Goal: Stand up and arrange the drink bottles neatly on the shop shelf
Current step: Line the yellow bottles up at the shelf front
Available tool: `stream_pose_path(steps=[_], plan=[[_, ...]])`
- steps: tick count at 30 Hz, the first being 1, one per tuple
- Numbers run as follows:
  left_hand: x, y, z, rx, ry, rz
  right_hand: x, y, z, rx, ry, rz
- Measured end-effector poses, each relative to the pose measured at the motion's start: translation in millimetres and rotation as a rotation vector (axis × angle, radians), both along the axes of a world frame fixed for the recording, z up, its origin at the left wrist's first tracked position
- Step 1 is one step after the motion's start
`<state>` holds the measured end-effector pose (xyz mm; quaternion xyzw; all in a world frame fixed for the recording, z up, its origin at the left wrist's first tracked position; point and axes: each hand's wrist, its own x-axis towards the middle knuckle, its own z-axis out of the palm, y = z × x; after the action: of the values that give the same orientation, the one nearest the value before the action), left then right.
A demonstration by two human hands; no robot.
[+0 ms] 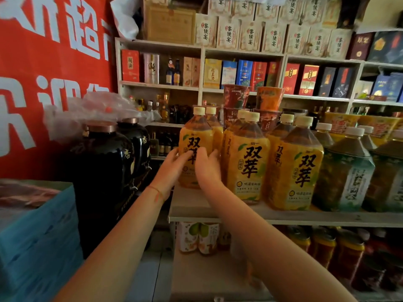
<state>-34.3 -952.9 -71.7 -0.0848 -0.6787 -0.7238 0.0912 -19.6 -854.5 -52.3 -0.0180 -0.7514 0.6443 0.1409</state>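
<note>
Left hand and right hand both grip the leftmost yellow bottle (fingers curled round its label); bottle stands upright on the shelf. Matching yellow bottles stand just beside it.

One head-worn view looks forward and slightly down, close to the shelf.
</note>
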Motion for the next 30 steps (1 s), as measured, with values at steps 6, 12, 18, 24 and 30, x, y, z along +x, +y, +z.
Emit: stream_pose_path(steps=[6,12,18,24,30], plan=[[-11,4,-6,-0.137,0.160,0.250,-12,6,2,-0.037,0.028,-0.015],[-20,2,-11,-0.157,0.273,0.512,-28,5,2,0.186,0.054,0.023],[-23,-3,-15,-0.052,0.305,0.564,-41,-4,13,0.628,0.526,-0.316],[-24,-8,-15,-0.030,0.260,0.634,-77,-9,40,0.917,0.275,-0.375],[-16,-14,-14,-0.087,0.293,0.620,-82,-4,59,1.203,0.220,-0.620]])
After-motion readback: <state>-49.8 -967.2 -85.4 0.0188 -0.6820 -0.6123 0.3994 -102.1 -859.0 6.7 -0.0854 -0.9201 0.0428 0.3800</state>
